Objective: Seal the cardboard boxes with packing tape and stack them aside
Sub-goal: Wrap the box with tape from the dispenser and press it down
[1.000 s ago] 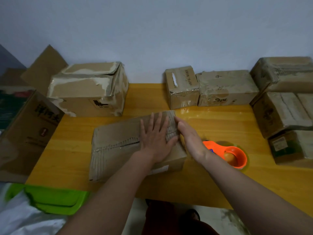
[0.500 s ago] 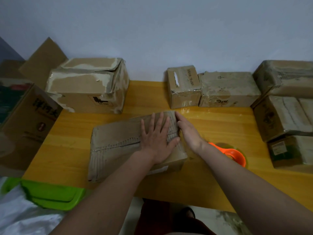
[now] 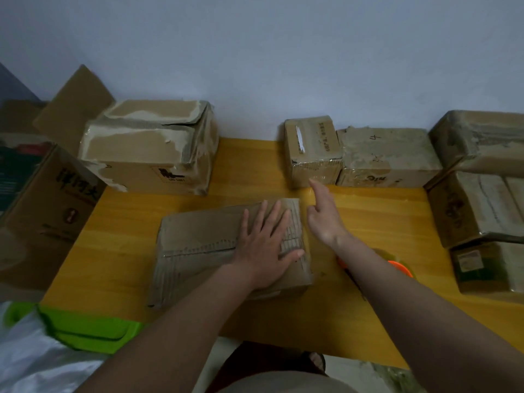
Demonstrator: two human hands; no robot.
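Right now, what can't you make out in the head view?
- Orange tape dispenser: mostly behind the right forearm.
- Centre box seam under the left hand: covered.
- Right hand: motion-blurred, unclear if it touches the box.
- Stacked boxes: cut off by the right edge.

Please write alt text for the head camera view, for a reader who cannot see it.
A person's left hand presses flat on a worn cardboard box on a yellow wooden table, while the right hand hovers open beside its right end. More boxes line the wall, and an orange tape dispenser lies partly behind the right forearm.
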